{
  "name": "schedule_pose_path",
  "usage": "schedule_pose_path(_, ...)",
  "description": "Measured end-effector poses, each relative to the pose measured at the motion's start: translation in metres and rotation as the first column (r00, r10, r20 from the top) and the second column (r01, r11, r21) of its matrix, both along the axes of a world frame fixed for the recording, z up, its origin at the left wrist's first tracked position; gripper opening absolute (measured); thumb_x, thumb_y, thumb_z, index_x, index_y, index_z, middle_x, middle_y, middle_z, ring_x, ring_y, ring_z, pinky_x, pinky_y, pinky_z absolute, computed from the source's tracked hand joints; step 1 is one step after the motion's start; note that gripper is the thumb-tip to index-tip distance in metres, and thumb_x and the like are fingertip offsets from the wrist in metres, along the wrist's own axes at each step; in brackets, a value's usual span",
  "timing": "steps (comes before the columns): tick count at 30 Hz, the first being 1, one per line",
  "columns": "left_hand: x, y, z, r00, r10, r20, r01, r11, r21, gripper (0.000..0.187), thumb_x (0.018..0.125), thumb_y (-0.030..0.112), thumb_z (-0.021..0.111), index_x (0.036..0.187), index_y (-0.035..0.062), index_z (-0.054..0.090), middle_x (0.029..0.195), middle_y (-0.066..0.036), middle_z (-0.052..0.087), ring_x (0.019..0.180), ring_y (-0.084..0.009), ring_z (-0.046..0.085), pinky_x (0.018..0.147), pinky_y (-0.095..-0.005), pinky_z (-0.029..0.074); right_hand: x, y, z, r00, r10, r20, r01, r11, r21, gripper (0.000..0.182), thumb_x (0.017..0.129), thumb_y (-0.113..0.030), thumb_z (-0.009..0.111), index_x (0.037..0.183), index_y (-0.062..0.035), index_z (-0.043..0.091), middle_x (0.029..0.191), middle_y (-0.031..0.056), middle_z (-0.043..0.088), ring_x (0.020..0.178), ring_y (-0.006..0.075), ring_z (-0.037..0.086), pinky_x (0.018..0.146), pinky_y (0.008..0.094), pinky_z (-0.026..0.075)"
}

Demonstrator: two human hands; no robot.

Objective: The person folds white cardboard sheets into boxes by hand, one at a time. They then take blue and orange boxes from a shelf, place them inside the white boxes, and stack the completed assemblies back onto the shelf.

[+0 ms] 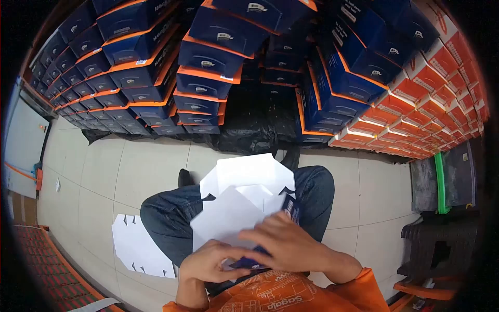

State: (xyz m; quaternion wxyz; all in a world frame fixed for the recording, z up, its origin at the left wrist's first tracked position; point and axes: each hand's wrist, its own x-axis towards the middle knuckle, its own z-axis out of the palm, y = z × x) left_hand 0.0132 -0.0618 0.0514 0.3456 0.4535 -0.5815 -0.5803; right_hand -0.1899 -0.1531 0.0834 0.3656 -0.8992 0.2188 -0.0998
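Note:
A cardboard piece [221, 216], white inside with dark blue printed parts, lies over my lap, partly folded. My left hand [215, 262] is at its near left side, fingers curled at a dark blue part near my shirt; what they grip is hidden. Across the near right side reaches my right hand [278, 239], its fingers apart and bent over the cardboard beside a raised dark blue flap [290, 207]. Another white cut sheet [249, 170] rests between my knees, beyond the piece at my hands.
Stacked dark blue boxes with orange edges [202, 86] rise ahead. Red and white boxes [416, 117] stand at the right. A flat white cut sheet [138, 247] lies on the floor at left. Black plastic stool [442, 247] and grey bin [460, 174] are at right.

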Motion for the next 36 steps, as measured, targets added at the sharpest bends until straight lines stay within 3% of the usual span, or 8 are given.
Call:
schedule_pose_path(3, -0.007, 0.001, 0.0, 0.974, 0.133, 0.185, -0.139, 0.99, 0.019, 0.021, 0.083, 0.008, 0.074, 0.101, 0.0006, 0.067, 0.081, -0.012, 0.07, 0.067, -0.0111, 0.066, 0.053, -0.0235, 0.049, -0.003, -0.006, -0.001, 0.901, -0.094, 0.424, 0.257, 0.902, -0.346, 0.029, 0.084, -0.032, 0.069, 0.107, -0.0158, 0.065, 0.11, 0.0062, 0.06, 0.109, 0.025, 0.055, 0.094, 0.0455, 0.037)
schedule_pose_path(5, -0.017, -0.004, -0.004, 0.547, 0.688, -0.477, -0.651, 0.708, 0.275, 0.024, 0.087, 0.008, 0.068, 0.106, -0.0038, 0.061, 0.093, -0.014, 0.07, 0.069, -0.0172, 0.069, 0.054, -0.0266, 0.055, -0.006, 0.001, -0.01, 0.901, 0.026, 0.432, 0.143, 0.924, -0.354, 0.034, 0.078, -0.034, 0.075, 0.106, -0.0161, 0.067, 0.117, 0.0036, 0.06, 0.115, 0.023, 0.053, 0.095, 0.046, 0.039)
schedule_pose_path(9, -0.029, -0.005, 0.011, 0.351, 0.737, -0.578, -0.605, 0.649, 0.462, 0.027, 0.092, 0.011, 0.06, 0.111, -0.0089, 0.054, 0.096, -0.02, 0.067, 0.076, -0.0241, 0.07, 0.064, -0.0354, 0.063, -0.007, 0.013, -0.038, 0.916, 0.015, 0.4, 0.204, 0.843, -0.498, 0.043, 0.082, -0.04, 0.07, 0.115, -0.0133, 0.065, 0.128, 0.0043, 0.057, 0.121, 0.0259, 0.049, 0.099, 0.0465, 0.037)
schedule_pose_path(17, -0.041, -0.003, 0.01, 0.583, 0.777, -0.238, -0.712, 0.63, 0.311, 0.027, 0.094, 0.011, 0.06, 0.117, -0.0015, 0.054, 0.093, -0.008, 0.066, 0.073, -0.0119, 0.066, 0.056, -0.023, 0.057, -0.008, 0.01, -0.016, 0.978, 0.085, 0.192, 0.061, 0.761, -0.646, 0.034, 0.085, -0.037, 0.063, 0.091, -0.0041, 0.071, 0.127, 0.0098, 0.056, 0.129, 0.0291, 0.042, 0.108, 0.0498, 0.032)
schedule_pose_path(24, -0.045, -0.013, -0.035, 0.679, 0.646, -0.348, -0.517, 0.758, 0.398, 0.035, 0.087, -0.005, 0.06, 0.121, -0.0015, 0.051, 0.111, -0.011, 0.061, 0.101, -0.0201, 0.062, 0.074, -0.033, 0.06, -0.011, -0.008, -0.037, 0.97, -0.189, 0.156, 0.164, 0.973, 0.163, 0.042, 0.079, -0.018, 0.07, 0.118, -0.0054, 0.057, 0.123, 0.0133, 0.055, 0.117, 0.0316, 0.052, 0.101, 0.0473, 0.04)
schedule_pose_path(31, -0.056, -0.037, -0.019, 0.559, 0.801, -0.216, -0.577, 0.563, 0.592, 0.043, 0.081, -0.001, 0.071, 0.121, 0.0012, 0.053, 0.117, -0.011, 0.06, 0.102, -0.017, 0.061, 0.085, -0.0295, 0.051, -0.022, -0.022, -0.041, 0.985, -0.037, 0.168, 0.094, 0.934, -0.345, 0.063, 0.071, -0.027, 0.079, 0.129, -0.0139, 0.056, 0.124, 0.0119, 0.053, 0.122, 0.0344, 0.046, 0.104, 0.052, 0.036)
schedule_pose_path(33, -0.05, -0.023, -0.067, 0.652, 0.721, -0.235, -0.586, 0.676, 0.447, 0.049, 0.08, -0.002, 0.071, 0.124, 0.001, 0.051, 0.118, -0.013, 0.06, 0.106, -0.0219, 0.059, 0.092, -0.0353, 0.049, -0.02, -0.032, -0.031, 0.987, -0.07, 0.146, 0.121, 0.918, -0.378, 0.072, 0.062, -0.03, 0.085, 0.128, -0.0163, 0.059, 0.118, 0.0122, 0.056, 0.118, 0.0361, 0.049, 0.1, 0.0501, 0.038)
schedule_pose_path(36, -0.048, -0.015, -0.073, 0.893, 0.324, 0.313, -0.191, 0.902, -0.388, 0.051, 0.082, 0.005, 0.069, 0.129, -0.0002, 0.048, 0.118, -0.016, 0.059, 0.116, -0.0279, 0.053, 0.1, -0.0402, 0.042, -0.005, -0.026, -0.019, 0.995, 0.083, 0.057, -0.072, 0.982, -0.176, 0.084, 0.062, -0.034, 0.086, 0.136, -0.0199, 0.051, 0.115, 0.0189, 0.055, 0.111, 0.0371, 0.053, 0.094, 0.0455, 0.044)
